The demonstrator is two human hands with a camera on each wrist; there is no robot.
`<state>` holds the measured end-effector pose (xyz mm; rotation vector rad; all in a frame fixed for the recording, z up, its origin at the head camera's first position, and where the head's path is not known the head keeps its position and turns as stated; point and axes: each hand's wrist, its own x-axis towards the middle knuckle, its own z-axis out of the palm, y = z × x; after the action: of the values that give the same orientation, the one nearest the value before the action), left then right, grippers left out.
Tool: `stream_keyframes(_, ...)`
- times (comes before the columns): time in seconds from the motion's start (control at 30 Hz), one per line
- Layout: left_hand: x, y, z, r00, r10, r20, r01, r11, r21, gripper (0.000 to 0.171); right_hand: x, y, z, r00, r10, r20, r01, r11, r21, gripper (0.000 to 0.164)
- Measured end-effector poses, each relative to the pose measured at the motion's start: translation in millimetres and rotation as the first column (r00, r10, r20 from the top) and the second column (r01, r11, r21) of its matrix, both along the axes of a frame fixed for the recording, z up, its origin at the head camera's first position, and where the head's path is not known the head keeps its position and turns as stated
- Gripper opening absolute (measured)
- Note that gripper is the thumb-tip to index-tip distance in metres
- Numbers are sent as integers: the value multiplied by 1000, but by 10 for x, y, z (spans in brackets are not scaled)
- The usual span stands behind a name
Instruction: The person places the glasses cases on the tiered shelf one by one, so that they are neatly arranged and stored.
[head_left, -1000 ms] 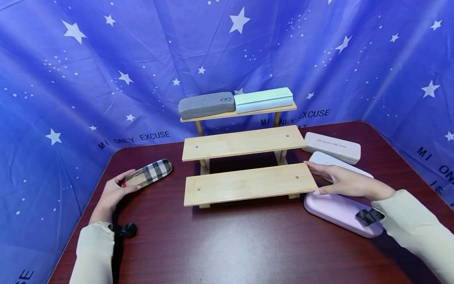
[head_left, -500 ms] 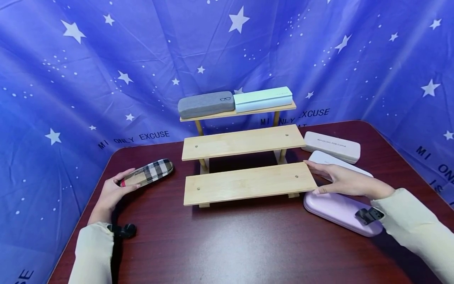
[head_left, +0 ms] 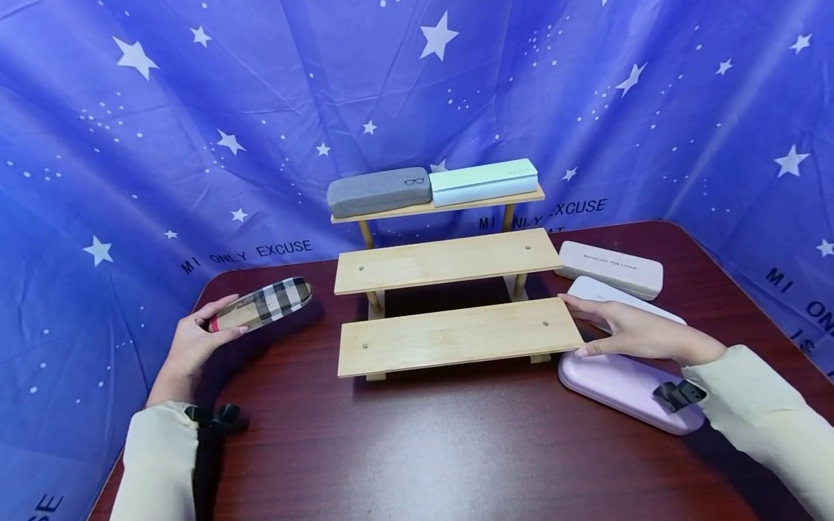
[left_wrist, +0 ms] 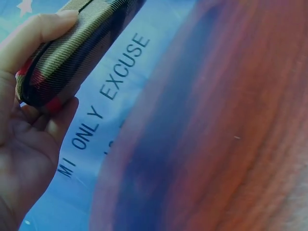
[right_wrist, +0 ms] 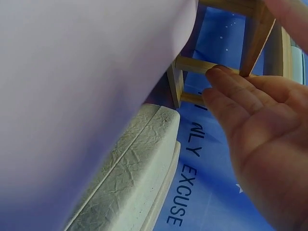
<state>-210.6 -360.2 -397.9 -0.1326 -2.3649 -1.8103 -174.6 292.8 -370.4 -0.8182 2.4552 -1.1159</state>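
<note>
My left hand [head_left: 185, 351] grips the near end of a plaid glasses case [head_left: 263, 304] in tan, black, white and red, off the table at the left. In the left wrist view, the thumb lies along the top of the case's end and the fingers curl beneath it. At the right end of the lowest board of a three-tier wooden stand [head_left: 456, 340], my right hand [head_left: 635, 329] holds the board's end, thumb at the front corner and fingers at the back corner. A grey glasses case [head_left: 378, 194] and a mint-green one [head_left: 485, 184] sit on the top tier.
Right of the stand lie a pale grey case [head_left: 612, 271], a white case [head_left: 596, 289] partly hidden by my right hand, and a pink case [head_left: 625, 391] under the wrist. A blue star-patterned curtain [head_left: 274, 87] closes off the back and sides of the dark red table [head_left: 417, 449].
My left hand has raised the plaid case off the table, shifting it slightly left and toward the back. My right hand and the stand have stayed in place.
</note>
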Motion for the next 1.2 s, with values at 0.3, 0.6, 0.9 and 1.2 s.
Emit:
stream_keyframes(0.3,44,41,314,998,-42,-40,43,999,22,59,6,-6,6,1000,17,-2,-17,1000,-21,84)
stream_keyframes(0.6,-71,36,367,988,-83,-133,92,994,59,61,-2,-3,1,1000,19,-13,-19,1000,-13,83)
stream_keyframes(0.9,-86,263,555,973,-168,-159,180,981,68,64,-5,-8,3,1000,17,-8,-17,1000,-10,84)
stream_keyframes(1.2,-192,540,701,946,-257,-198,282,954,105,63,-9,-7,-9,999,34,-19,-35,999,-36,83)
